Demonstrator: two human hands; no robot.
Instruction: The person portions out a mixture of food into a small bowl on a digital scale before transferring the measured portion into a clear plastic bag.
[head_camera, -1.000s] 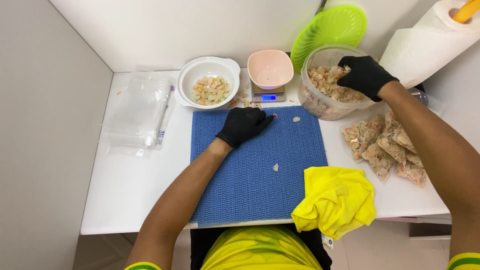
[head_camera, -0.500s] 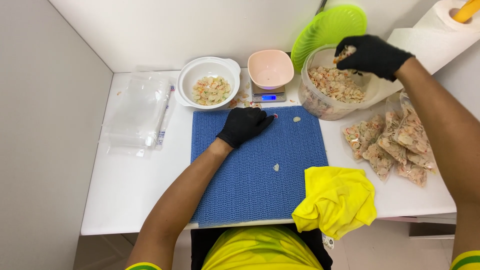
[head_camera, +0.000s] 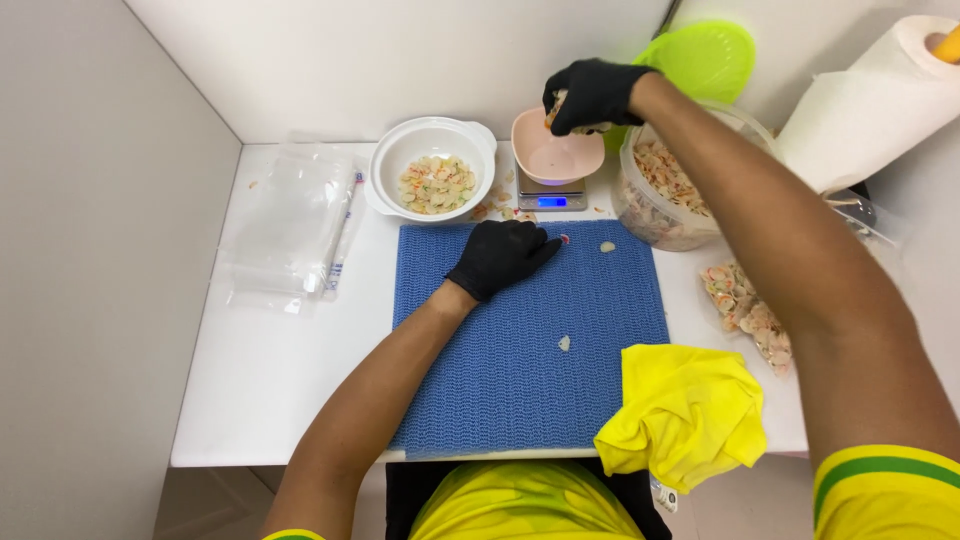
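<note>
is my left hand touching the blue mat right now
Touching. The head view shows the left hand, in a black glove, lying flat on the blue mat, no gap under the palm.

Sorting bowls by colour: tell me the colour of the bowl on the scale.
Pale pink bowl; the head view shows it.

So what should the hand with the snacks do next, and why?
Probably open the right hand and drop its pieces into the pink bowl. It hangs right over that bowl, which sits on the scale and looks empty. The left hand just rests on the blue mat.

Bright, even overhead light, soft shadows, sharp focus, slight wide-angle bending at edges
</note>
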